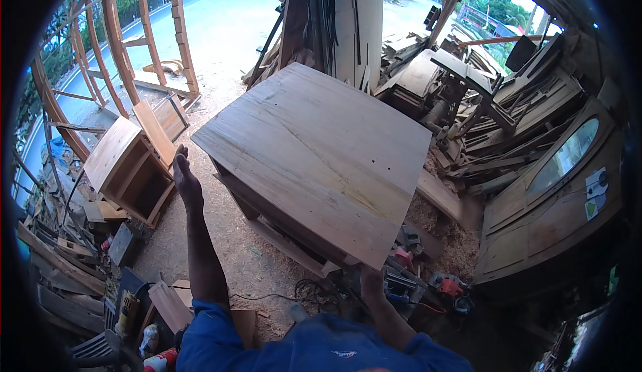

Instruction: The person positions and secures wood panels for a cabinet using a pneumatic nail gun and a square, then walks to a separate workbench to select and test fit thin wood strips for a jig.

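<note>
A wooden cabinet (321, 151) with a broad, pale, flat top stands tilted across the middle of the view. Its shadowed open side faces left and toward me. My left hand (187, 179) is raised just off the top's left corner, fingers stretched out and nothing in them. Against the near edge of the top is my right hand (371, 284); its fingers are hidden there, so whether they grip the edge cannot be told. Two small dark holes and a yellowish streak mark the top.
A smaller open cabinet (127, 168) stands left on the shaving-strewn floor. Tall wooden frames (144, 31) rise behind it. At right are a dusty machine (455, 98), stacked boards (528, 118) and a door with an oval pane (548, 198). Red power tools (448, 286) and cords lie near my right arm.
</note>
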Tool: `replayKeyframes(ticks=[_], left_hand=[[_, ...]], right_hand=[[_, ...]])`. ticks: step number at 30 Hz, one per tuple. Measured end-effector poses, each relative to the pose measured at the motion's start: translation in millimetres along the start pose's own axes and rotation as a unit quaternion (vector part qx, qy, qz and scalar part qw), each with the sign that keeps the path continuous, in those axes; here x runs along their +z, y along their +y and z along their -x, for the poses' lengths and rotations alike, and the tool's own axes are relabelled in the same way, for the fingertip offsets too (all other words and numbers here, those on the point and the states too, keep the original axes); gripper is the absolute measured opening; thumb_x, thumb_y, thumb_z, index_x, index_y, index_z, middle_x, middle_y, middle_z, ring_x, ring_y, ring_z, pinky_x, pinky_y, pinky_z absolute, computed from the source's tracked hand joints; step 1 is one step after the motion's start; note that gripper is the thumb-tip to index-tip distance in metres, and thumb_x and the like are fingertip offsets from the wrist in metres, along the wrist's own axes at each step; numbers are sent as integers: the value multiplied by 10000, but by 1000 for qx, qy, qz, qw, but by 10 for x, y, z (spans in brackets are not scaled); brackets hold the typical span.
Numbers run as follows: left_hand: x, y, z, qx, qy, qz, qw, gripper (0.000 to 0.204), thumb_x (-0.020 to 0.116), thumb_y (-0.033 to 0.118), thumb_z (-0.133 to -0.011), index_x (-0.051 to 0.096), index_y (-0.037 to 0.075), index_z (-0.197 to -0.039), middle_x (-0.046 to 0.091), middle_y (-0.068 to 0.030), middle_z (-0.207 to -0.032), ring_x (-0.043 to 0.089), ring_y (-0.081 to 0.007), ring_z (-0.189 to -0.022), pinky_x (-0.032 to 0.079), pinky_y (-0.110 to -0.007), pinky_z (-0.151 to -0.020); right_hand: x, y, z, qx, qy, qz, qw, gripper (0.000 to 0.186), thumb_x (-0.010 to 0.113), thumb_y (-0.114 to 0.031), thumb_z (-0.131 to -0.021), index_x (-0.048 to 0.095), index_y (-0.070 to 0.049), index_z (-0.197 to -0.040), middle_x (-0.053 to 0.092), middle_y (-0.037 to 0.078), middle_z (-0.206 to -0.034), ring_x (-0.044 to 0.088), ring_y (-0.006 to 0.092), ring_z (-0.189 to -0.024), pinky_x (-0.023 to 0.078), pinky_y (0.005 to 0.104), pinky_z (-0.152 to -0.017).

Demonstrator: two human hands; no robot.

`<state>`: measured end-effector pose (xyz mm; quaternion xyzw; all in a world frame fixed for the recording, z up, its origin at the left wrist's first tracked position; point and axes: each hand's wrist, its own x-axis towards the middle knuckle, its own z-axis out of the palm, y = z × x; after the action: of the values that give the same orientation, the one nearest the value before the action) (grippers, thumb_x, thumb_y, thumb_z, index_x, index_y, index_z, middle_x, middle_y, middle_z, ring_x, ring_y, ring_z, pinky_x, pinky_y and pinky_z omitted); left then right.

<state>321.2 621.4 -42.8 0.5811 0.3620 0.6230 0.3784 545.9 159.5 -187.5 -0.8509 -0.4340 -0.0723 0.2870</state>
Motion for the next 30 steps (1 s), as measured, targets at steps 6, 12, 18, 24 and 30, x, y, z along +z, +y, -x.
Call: replayKeyframes(ticks=[6, 12, 18, 24, 30], left_hand=[[644, 895, -830, 57, -297, -386, 872, 792, 443, 666, -961, 607, -40, -1281, 611, -268, -1293, 586, -384, -1223, 442, -450, -1032], [994, 751, -1013, 24, -303, -586, 751, 890, 349, 759, -927, 635, -23, -1242, 625, -273, -1265, 586, -397, -1218, 441, -491, -1031], [904, 628, -850, 137, -326, -645, 677, 727, 320, 609, -1009, 525, 22, -1386, 562, -303, -1331, 513, -454, -1275, 386, -511, -1077], [605, 598, -767, 80, -256, -593, 759, 923, 272, 730, -960, 592, -77, -1274, 598, -344, -1246, 558, -458, -1221, 416, -503, -1048], [434, 942, -185, -15, -228, -601, 765, 894, 286, 710, -973, 614, -77, -1242, 657, -312, -1153, 634, -435, -1110, 486, -485, -951]], right_hand=[[-708, -678, -35, 223, -58, -459, 858, 378, 660, -128, -889, 564, 15, -1226, 668, 136, -1137, 633, 227, -1116, 507, 350, -933], [-539, -559, 14, 171, -89, -466, 863, 593, 657, -122, -897, 405, -5, -1421, 585, 179, -1288, 637, 272, -1116, 530, 370, -912], [-354, -252, 145, 227, -130, -557, 788, 771, 640, -175, -960, 190, -60, -1576, 413, 239, -1511, 545, 325, -1296, 492, 404, -1015], [-434, -94, 241, 184, -105, -552, 806, 735, 560, -193, -1006, 128, -52, -1583, 305, 205, -1593, 344, 279, -1450, 339, 355, -1158], [-521, 159, 274, 158, -95, -635, 750, 702, 489, -153, -1028, 76, -5, -1577, 231, 199, -1625, 234, 245, -1497, 221, 328, -1197]])
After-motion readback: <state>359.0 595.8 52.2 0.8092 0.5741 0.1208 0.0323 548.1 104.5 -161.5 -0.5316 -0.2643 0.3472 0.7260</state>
